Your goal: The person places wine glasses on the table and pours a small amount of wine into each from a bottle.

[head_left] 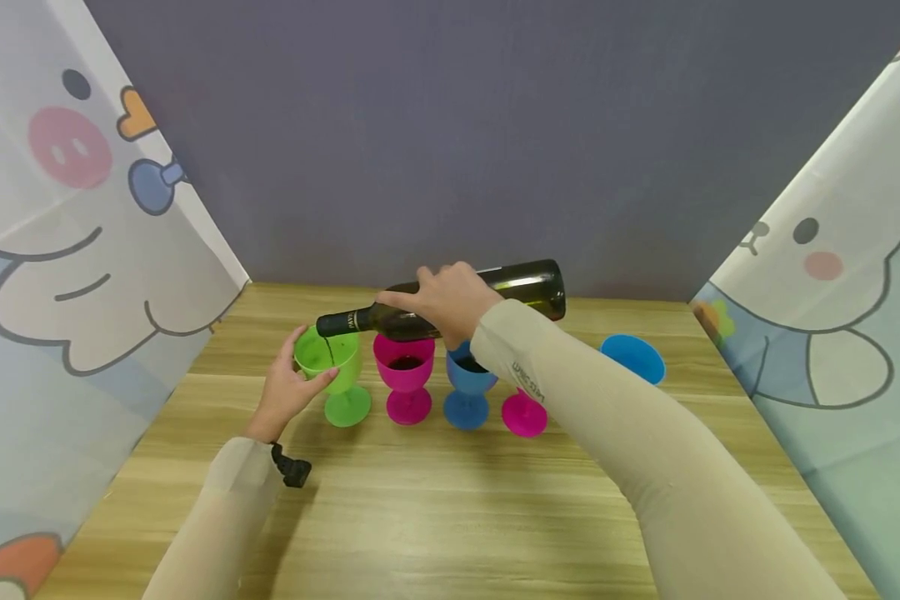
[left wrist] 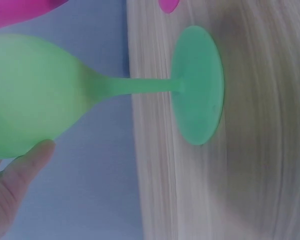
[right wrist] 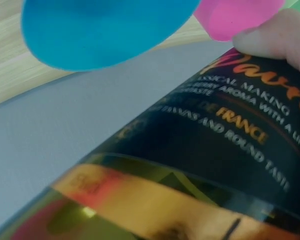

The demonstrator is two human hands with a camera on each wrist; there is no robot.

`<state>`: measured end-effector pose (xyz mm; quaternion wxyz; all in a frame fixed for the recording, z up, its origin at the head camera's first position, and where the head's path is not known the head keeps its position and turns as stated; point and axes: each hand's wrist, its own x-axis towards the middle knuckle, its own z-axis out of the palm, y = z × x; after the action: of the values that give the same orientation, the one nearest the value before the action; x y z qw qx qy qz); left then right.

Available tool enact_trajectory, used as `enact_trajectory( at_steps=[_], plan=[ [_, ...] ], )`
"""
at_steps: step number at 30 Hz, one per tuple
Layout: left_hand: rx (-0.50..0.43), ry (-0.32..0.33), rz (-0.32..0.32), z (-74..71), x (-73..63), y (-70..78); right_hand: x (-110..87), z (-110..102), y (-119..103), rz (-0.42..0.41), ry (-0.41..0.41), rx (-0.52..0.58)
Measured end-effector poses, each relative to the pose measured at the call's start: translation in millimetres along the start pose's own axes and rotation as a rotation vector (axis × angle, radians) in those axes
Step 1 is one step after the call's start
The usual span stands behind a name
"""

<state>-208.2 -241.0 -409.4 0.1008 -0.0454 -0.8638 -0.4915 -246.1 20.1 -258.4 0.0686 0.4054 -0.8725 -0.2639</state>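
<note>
A dark wine bottle (head_left: 528, 287), tipped nearly level with its neck to the left, is gripped around the body by my right hand (head_left: 453, 300). From its mouth a thin dark stream falls into the green goblet (head_left: 347, 375). My left hand (head_left: 288, 387) holds that goblet's bowl from the left side, thumb (left wrist: 37, 155) along the lower bowl in the left wrist view. The green foot (left wrist: 197, 85) stands on the table. In the right wrist view the bottle's printed label (right wrist: 230, 120) fills the lower right.
Right of the green goblet stand a pink goblet (head_left: 405, 379) and a blue goblet (head_left: 468, 382), both with dark liquid. Another pink goblet (head_left: 525, 415) is mostly hidden by my right sleeve, with a second blue goblet (head_left: 633, 358) beyond. A grey wall (head_left: 457, 150) rises behind the wooden table (head_left: 420, 517).
</note>
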Motion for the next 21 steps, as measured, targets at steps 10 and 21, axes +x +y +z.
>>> enact_trajectory(
  at_steps=[10,21],
  plan=[
    [-0.013,-0.015,-0.011,-1.4,-1.6,-0.1,0.9,-2.0,-2.4,-0.014,-0.036,-0.010],
    [-0.009,-0.028,-0.003,-2.8,-0.7,2.3,1.9,-3.7,-0.6,-0.008,-0.054,-0.004]
  ],
)
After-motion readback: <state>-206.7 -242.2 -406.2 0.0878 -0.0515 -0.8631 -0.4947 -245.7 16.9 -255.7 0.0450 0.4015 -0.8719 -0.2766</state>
